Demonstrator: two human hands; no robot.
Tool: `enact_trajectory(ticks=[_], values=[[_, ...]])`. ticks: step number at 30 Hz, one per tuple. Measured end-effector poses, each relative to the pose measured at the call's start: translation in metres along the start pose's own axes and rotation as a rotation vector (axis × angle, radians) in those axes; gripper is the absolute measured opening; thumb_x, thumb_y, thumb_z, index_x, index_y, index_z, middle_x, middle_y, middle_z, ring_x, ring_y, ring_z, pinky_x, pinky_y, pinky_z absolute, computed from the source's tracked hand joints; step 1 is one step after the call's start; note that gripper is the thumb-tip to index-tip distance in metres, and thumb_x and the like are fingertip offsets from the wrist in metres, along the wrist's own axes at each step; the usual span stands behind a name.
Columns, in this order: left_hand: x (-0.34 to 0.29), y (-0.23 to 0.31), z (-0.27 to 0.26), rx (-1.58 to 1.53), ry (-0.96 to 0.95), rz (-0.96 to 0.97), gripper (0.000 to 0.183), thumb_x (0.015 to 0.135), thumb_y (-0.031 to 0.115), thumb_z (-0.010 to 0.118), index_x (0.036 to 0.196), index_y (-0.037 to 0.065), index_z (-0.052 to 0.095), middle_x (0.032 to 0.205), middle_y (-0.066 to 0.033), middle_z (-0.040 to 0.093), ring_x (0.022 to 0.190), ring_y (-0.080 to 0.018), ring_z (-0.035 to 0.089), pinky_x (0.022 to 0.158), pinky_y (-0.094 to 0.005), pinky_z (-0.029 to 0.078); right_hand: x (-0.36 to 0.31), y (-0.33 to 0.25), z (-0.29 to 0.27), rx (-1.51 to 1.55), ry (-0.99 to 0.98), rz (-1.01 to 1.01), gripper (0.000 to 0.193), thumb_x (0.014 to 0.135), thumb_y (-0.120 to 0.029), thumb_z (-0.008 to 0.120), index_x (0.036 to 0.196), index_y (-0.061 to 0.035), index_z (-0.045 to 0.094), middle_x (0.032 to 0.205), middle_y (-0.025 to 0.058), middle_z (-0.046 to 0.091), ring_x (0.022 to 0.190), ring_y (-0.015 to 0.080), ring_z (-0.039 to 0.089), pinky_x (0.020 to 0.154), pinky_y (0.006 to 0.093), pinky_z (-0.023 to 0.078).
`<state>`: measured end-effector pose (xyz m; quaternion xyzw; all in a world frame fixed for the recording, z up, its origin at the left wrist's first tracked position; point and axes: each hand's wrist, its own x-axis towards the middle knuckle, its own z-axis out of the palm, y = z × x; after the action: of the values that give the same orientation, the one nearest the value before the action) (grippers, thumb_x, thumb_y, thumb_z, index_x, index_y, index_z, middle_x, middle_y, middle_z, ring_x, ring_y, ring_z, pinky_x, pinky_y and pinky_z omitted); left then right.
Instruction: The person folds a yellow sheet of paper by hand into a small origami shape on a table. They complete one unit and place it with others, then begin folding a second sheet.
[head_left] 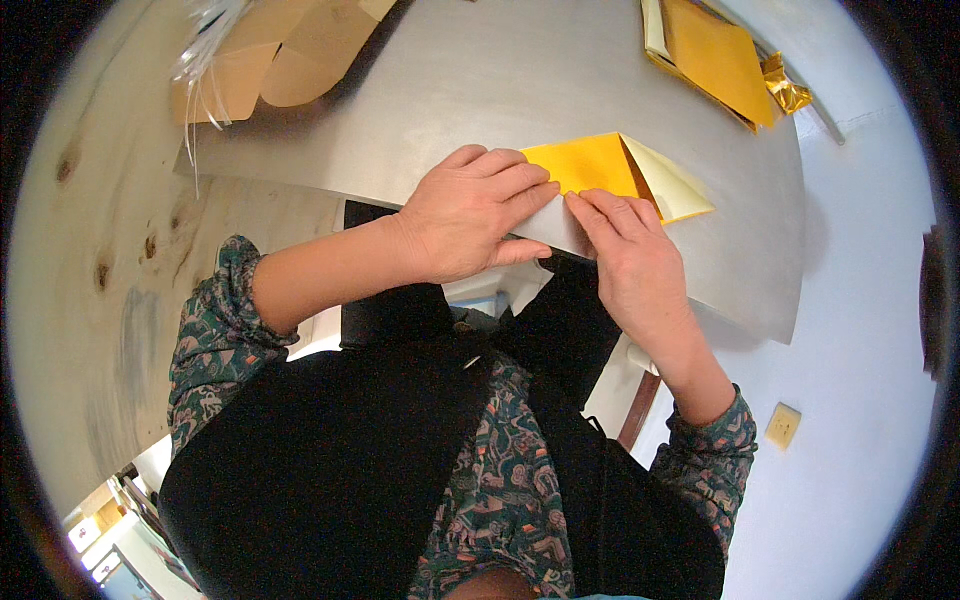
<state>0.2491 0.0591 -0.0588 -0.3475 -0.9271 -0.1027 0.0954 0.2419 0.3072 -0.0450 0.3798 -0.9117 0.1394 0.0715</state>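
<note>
A sheet of gold-yellow paper (pixel 590 162) with a pale cream back lies at the near edge of a grey metal table. Its right end is folded over into a triangle that shows the cream side. The bent fingers of my left hand (pixel 465 215) press on the paper's near left edge, with the thumb stretched apart below. Close beside them, my right hand (pixel 637 250) pinches the same near edge with thumb and fingers. The fingertips of both hands almost meet. What lies under the left fingers is hidden.
The grey table (pixel 420 80) ends just in front of my body. A stack of yellow papers (pixel 715 60) lies at the far right, next to a crumpled gold foil piece (pixel 786 85). Brown cardboard (pixel 290 50) and white plastic strips (pixel 205 50) are at the far left.
</note>
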Motion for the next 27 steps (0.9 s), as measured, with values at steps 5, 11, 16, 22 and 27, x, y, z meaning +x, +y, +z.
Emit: enact_trajectory(ticks=[5, 11, 16, 22, 27], values=[[0.001, 0.003, 0.003, 0.076, 0.085, 0.021, 0.065, 0.092, 0.058, 0.065, 0.132, 0.006, 0.065, 0.125, -0.0068, 0.063, 0.123, -0.0230, 0.056, 0.104, -0.0392, 0.045, -0.027, 0.010, -0.010, -0.036, -0.031, 0.077, 0.054, 0.081, 0.002, 0.061, 0.135, -0.0061, 0.064, 0.133, 0.0079, 0.064, 0.122, 0.0298, 0.059, 0.104, 0.0397, 0.051], [0.005, 0.006, 0.001, 0.028, 0.048, -0.008, 0.062, 0.089, 0.054, 0.070, 0.130, 0.008, 0.064, 0.125, -0.0068, 0.062, 0.124, -0.0251, 0.056, 0.104, -0.0410, 0.045, -0.057, 0.014, -0.019, -0.146, -0.027, 0.128, 0.056, 0.081, 0.004, 0.061, 0.136, -0.0065, 0.063, 0.136, 0.0098, 0.062, 0.126, 0.0308, 0.057, 0.106, 0.0428, 0.049], [0.006, 0.005, 0.002, 0.007, 0.063, -0.002, 0.058, 0.090, 0.051, 0.071, 0.128, 0.008, 0.065, 0.124, -0.0068, 0.062, 0.124, -0.0250, 0.055, 0.105, -0.0410, 0.045, -0.060, 0.031, -0.021, 0.038, 0.070, 0.104, 0.054, 0.083, 0.002, 0.063, 0.136, -0.0052, 0.063, 0.139, 0.0135, 0.061, 0.125, 0.0339, 0.057, 0.105, 0.0458, 0.048], [-0.001, -0.004, 0.006, -0.062, 0.129, 0.024, 0.055, 0.087, 0.044, 0.076, 0.127, 0.009, 0.065, 0.130, -0.0089, 0.062, 0.127, -0.0283, 0.055, 0.107, -0.0446, 0.045, -0.045, 0.069, -0.042, 0.089, 0.353, 0.230, 0.072, 0.085, -0.024, 0.078, 0.149, -0.0038, 0.052, 0.148, 0.0210, 0.055, 0.135, 0.0394, 0.052, 0.115, 0.0476, 0.041], [-0.021, -0.017, 0.007, -0.151, 0.195, 0.090, 0.047, 0.085, 0.038, 0.078, 0.121, 0.009, 0.066, 0.127, -0.0096, 0.063, 0.126, -0.0301, 0.056, 0.106, -0.0447, 0.045, -0.032, 0.063, -0.028, 0.070, 0.145, 0.088, 0.092, 0.078, -0.047, 0.085, 0.152, -0.0050, 0.049, 0.154, 0.0195, 0.051, 0.147, 0.0367, 0.044, 0.124, 0.0522, 0.029]])
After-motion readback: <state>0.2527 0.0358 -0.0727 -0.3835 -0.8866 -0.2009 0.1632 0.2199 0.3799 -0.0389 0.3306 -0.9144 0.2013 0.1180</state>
